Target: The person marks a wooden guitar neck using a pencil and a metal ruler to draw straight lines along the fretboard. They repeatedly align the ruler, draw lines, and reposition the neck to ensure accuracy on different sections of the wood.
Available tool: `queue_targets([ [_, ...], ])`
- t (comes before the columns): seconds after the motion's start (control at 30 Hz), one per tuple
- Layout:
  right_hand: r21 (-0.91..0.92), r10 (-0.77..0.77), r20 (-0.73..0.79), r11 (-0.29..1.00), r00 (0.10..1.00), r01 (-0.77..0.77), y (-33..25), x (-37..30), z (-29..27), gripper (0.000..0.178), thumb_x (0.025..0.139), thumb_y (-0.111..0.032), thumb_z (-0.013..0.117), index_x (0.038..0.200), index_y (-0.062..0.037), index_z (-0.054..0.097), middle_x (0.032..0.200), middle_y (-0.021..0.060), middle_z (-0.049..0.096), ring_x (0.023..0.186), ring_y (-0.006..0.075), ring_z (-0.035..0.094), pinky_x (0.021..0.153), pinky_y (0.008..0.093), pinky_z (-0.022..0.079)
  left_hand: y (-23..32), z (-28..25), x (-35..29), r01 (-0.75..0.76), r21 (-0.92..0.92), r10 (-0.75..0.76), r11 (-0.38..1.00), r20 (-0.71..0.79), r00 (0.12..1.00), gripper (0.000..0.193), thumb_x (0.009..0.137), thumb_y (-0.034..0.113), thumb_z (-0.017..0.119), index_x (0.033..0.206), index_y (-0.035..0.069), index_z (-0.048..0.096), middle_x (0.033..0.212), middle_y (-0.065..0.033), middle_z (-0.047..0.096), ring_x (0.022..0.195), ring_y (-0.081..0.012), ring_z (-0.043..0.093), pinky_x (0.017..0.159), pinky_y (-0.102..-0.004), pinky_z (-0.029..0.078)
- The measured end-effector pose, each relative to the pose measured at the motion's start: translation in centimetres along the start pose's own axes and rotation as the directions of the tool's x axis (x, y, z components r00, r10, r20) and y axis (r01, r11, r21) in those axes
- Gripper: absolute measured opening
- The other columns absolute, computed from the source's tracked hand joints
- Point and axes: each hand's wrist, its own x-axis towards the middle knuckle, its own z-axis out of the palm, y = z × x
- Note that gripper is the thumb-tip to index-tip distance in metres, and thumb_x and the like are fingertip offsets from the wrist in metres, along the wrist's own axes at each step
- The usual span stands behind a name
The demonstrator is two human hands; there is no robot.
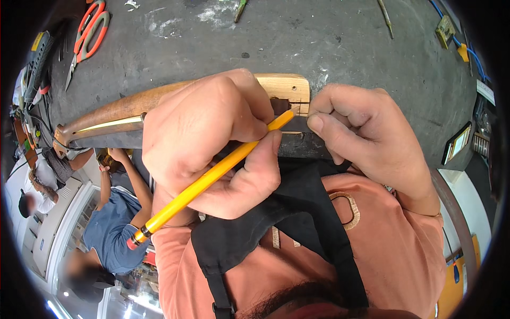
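A yellow pencil point(199, 183) slants through my left hand point(212, 133), gripped between thumb and fingers. Its point meets the pale end of a long, curved wooden piece point(106, 109), close to thin dark lines crossing the wood. That end has a small hole and a dark recess; the rest is brown and partly covered by my left hand. My right hand point(361, 119) is closed at the same end, thumb and forefinger pinched at the tip of a flat dark grey strip point(296, 124) lying along the wood. The strip's other end is hidden.
The dark grey worktable point(175, 48) carries orange-handled scissors point(87, 34) at far left and slim tools point(386, 18) along the back. A phone-like device point(457, 143) lies at the right edge. Two people point(114, 223) sit beyond the table's left side.
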Motion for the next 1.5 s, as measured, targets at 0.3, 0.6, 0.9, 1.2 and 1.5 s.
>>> queue_targets([
  [0.3,-0.009,0.023,0.023,1.0,0.999,-0.022,-0.2,0.1,-0.2,0.016,0.115,-0.015,0.07,0.106,-0.0016,0.072,0.072,-0.008,0.057,0.062,0.001,0.053,0.055,0.0228,0.04,-0.5,0.0,0.4,-0.09,0.049,0.09,0.995,0.006,0.996,0.025,0.085,0.0,0.08,0.084,0.003,0.056,0.074,-0.0144,0.066,0.059,-0.0216,0.06,0.058,-0.0336,0.048],
  [0.6,-0.023,-0.03,0.002,0.999,1.0,0.03,0.1,0.2,0.0,0.016,0.114,-0.015,0.07,0.106,-0.0015,0.073,0.069,-0.0077,0.056,0.06,0.0014,0.053,0.054,0.0234,0.04,-0.2,-0.3,0.7,-0.057,0.054,0.055,0.997,0.036,0.998,0.023,0.082,-0.001,0.078,0.082,0.003,0.056,0.075,-0.0149,0.067,0.061,-0.0221,0.062,0.06,-0.0331,0.05],
  [0.9,-0.026,-0.033,0.032,0.999,0.999,0.034,0.2,0.2,-0.4,0.015,0.115,-0.013,0.069,0.108,-0.0011,0.073,0.07,-0.0077,0.056,0.061,0.0014,0.052,0.055,0.0234,0.039,-0.7,0.3,0.5,-0.02,-0.048,0.018,0.999,-0.029,0.999,0.024,0.082,-0.002,0.078,0.08,0.001,0.054,0.073,-0.0155,0.065,0.06,-0.0186,0.056,0.058,-0.0318,0.047],
  [1.2,-0.04,-0.042,0.018,0.998,0.999,0.042,0.2,0.2,-0.3,0.015,0.114,-0.013,0.069,0.107,-0.0006,0.073,0.067,-0.0072,0.056,0.06,0.0012,0.05,0.054,0.0242,0.037,-0.5,0.3,0.6,-0.025,-0.018,0.025,1.0,0.004,1.0,0.023,0.082,-0.001,0.079,0.08,0.001,0.056,0.075,-0.0164,0.067,0.061,-0.0202,0.06,0.06,-0.0323,0.051],
  [1.5,-0.068,-0.044,0.021,0.997,0.999,0.045,0.2,0.3,-0.3,0.014,0.114,-0.013,0.069,0.107,-0.0013,0.074,0.066,-0.0071,0.056,0.06,0.0013,0.05,0.054,0.0246,0.037,0.2,0.0,1.2,0.074,-0.019,-0.073,0.997,0.027,0.997,0.024,0.079,-0.001,0.079,0.078,0.001,0.055,0.075,-0.0158,0.068,0.061,-0.0195,0.061,0.06,-0.0308,0.05],
])
